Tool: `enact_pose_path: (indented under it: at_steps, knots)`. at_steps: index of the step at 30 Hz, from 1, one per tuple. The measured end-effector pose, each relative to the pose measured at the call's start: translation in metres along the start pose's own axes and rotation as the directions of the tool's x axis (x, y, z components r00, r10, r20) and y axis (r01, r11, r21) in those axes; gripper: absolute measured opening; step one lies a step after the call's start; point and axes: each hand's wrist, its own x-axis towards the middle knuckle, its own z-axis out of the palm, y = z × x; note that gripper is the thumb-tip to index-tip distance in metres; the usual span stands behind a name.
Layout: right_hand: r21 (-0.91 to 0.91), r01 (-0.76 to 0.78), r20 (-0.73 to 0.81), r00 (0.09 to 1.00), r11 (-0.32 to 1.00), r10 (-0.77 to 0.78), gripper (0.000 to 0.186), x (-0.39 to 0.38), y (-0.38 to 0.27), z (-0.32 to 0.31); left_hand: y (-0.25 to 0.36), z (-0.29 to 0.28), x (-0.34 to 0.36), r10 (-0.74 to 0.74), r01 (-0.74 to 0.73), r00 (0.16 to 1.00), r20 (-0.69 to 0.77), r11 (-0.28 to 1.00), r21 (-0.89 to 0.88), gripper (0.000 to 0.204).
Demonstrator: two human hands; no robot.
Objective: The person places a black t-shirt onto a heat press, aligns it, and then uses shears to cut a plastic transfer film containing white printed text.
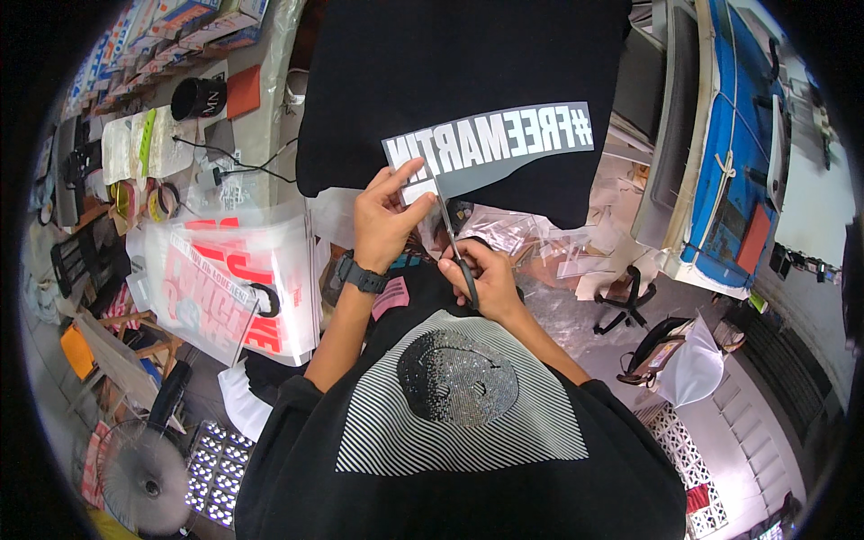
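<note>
My left hand [382, 220] pinches the left end of a grey transfer sheet [481, 175] with mirrored white lettering. Its lower edge is cut in a curve toward the right. In my right hand [486, 279] is a pair of scissors [445, 216] with black handles, thumb and fingers around the grips. The blades point away from me and meet the sheet close to my left fingertips. Whether they are apart or closed is hard to make out. Beneath and beyond the sheet lies black fabric [459, 63], spread flat.
Clear plastic sheets with red print [243, 297] lie at the left, near rolls of tape [162, 202] and a black mug [198, 99]. Crumpled clear film [549, 234] sits past the fabric's near edge. A blue-sided machine [720, 135] stands right; a fan [144, 477] is lower left.
</note>
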Motion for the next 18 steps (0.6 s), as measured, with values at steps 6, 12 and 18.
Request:
enact_pose_path:
  at_steps: [6,12,18]
  knots:
    - [0.018,-0.038,0.088,0.995,0.999,0.036,0.024,-0.013,-0.001,-0.015,0.001,0.003,0.0,0.032,-0.034,0.999,-0.021,0.997,-0.066,0.047]
    - [0.003,0.004,0.086,0.996,1.0,-0.004,0.026,-0.031,0.012,-0.046,0.009,-0.007,0.004,0.058,-0.061,0.998,-0.029,0.993,-0.1,0.046]
    - [0.011,0.019,0.108,0.994,1.0,-0.02,0.026,-0.024,0.01,-0.045,0.001,-0.011,0.005,0.084,-0.086,0.996,-0.026,0.995,-0.056,0.044]
